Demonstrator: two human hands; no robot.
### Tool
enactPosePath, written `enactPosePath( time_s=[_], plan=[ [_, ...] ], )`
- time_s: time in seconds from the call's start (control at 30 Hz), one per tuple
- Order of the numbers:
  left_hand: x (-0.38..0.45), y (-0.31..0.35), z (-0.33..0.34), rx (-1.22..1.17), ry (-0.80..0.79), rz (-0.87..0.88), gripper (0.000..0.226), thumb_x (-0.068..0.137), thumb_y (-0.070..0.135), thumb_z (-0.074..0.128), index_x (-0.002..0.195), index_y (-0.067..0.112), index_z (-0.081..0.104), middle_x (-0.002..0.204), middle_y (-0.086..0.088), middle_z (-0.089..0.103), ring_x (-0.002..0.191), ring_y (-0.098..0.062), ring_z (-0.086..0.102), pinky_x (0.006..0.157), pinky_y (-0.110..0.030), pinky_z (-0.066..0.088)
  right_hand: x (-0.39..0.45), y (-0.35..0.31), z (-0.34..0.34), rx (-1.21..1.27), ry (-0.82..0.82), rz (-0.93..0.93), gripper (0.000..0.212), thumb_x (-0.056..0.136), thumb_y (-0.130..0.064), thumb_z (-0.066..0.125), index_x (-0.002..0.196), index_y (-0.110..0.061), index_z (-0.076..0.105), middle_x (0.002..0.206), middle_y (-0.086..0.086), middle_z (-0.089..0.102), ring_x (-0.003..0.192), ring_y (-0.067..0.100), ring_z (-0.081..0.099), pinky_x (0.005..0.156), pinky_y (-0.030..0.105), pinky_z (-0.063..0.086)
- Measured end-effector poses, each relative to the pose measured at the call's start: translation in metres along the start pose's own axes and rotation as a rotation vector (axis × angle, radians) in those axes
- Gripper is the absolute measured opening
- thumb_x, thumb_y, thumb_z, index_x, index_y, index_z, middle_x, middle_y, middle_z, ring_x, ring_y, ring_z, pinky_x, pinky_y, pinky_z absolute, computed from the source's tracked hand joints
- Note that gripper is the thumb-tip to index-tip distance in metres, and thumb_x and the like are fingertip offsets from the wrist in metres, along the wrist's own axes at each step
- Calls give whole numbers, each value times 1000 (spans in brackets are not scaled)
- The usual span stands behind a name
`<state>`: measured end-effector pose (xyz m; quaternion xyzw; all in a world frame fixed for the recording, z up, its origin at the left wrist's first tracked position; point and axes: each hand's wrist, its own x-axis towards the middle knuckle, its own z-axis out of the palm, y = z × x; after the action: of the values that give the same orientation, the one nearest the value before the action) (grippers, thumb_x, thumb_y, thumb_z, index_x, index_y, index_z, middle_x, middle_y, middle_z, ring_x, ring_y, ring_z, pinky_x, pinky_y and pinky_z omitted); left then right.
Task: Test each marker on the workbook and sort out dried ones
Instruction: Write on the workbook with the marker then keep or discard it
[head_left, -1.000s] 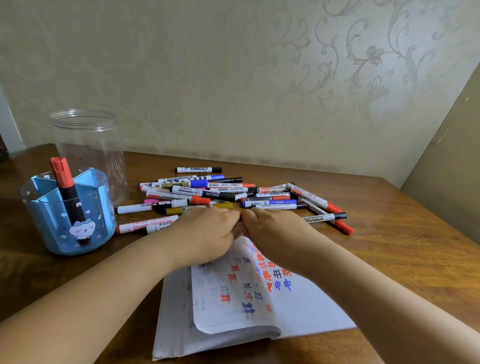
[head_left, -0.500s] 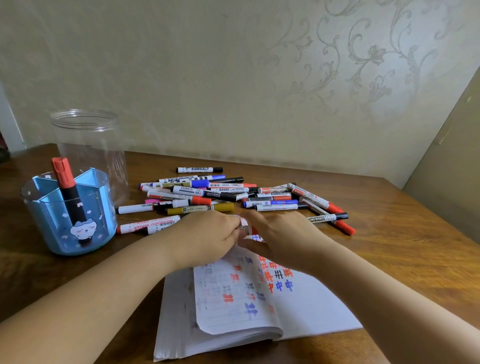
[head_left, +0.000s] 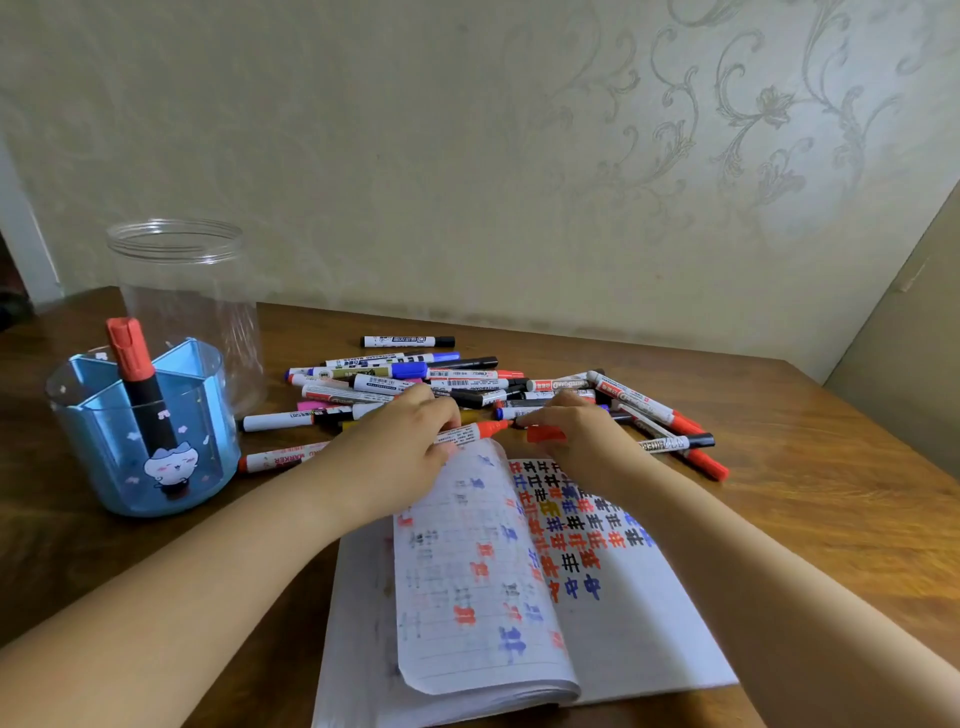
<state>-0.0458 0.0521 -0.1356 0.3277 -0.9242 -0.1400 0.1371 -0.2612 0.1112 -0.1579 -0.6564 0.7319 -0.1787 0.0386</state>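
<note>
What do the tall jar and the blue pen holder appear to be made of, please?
The tall jar looks like clear glossy plastic: thin see-through wall, ridged screw-thread rim. The blue pen holder seems translucent tinted plastic, since the marker standing in it shows through its wall.

Left hand (head_left: 415, 431) holds uncapped red marker (head_left: 475, 431); right hand (head_left: 576, 434) pinches its red cap (head_left: 545, 434), above open workbook (head_left: 623, 623).

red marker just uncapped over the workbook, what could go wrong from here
1. The left hand grips the uncapped red whiteboard marker with its tip low over the open lined workbook; it may smear a stray mark.
2. The small red cap pinched by the right hand could slip into the loose marker pile.
</note>
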Motion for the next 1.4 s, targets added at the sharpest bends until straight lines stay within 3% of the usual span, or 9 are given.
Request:
enactPosePath(
  time_s=[0.23,0.3,0.4,0.57,0.7,0.87,0.97,1.2,1.4],
  plan=[
    [1,-4,5,-15,49,-17,28,97,26,46,124,24,51,109,10,44,99,-5,47,84,-21,40,-3,0,6,-14,-36,40,43,93,-20,56,135,-27,51,128,0,60,116,21,55,98,33,43],
    [2,-1,4,-17,85,-12,25,96,26,47,120,23,53,104,11,44,99,-5,46,81,-19,37,-10,-2,-1,-46,97,-5,49,93,-22,58,140,-26,44,123,-3,59,111,20,54,97,35,43],
    [2,11,0,-29,129,15,18,94,27,51,110,20,53,103,8,50,97,-9,49,77,-20,36,-27,-16,-21,-76,395,-232,45,87,-18,66,130,-16,54,98,-5,57,93,18,54,85,33,45],
    [-7,55,-4,-140,153,140,12,93,30,54,96,19,51,84,6,57,76,-11,54,63,-22,40,-50,-36,-30,-390,379,-484,18,72,-20,76,88,-14,70,70,1,65,67,25,63,55,31,53],
    [-23,73,1,-234,124,143,22,96,39,43,100,19,52,86,3,64,78,-11,60,69,-29,49,-83,-23,-40,-392,394,-336,10,68,-14,70,75,-16,64,58,-3,59,48,21,57,43,19,30],
    [-38,72,17,-140,-124,222,24,98,34,42,109,22,59,101,4,65,90,-11,59,80,-28,48,-129,-11,-42,-18,216,77,13,86,-23,62,93,-20,52,77,0,66,62,23,62,52,40,51],
    [-40,69,28,-2,-141,248,20,95,35,46,103,25,62,97,7,63,88,-7,55,82,-29,47,-143,-14,-35,376,204,249,11,85,-19,66,84,-20,56,72,-1,65,60,15,63,49,35,51],
    [-31,62,39,120,-123,281,16,92,38,52,86,25,60,80,13,45,82,-7,48,75,-24,42,-143,-16,-17,591,190,349,20,88,-27,64,76,-15,56,48,-9,59,44,2,49,50,17,38],
    [-19,58,66,27,68,393,15,90,22,53,77,16,59,83,6,54,82,-9,47,74,-21,34,-139,-10,-1,639,304,372,21,83,-18,68,73,-5,55,70,6,69,53,13,56,54,21,42]
  ],
)
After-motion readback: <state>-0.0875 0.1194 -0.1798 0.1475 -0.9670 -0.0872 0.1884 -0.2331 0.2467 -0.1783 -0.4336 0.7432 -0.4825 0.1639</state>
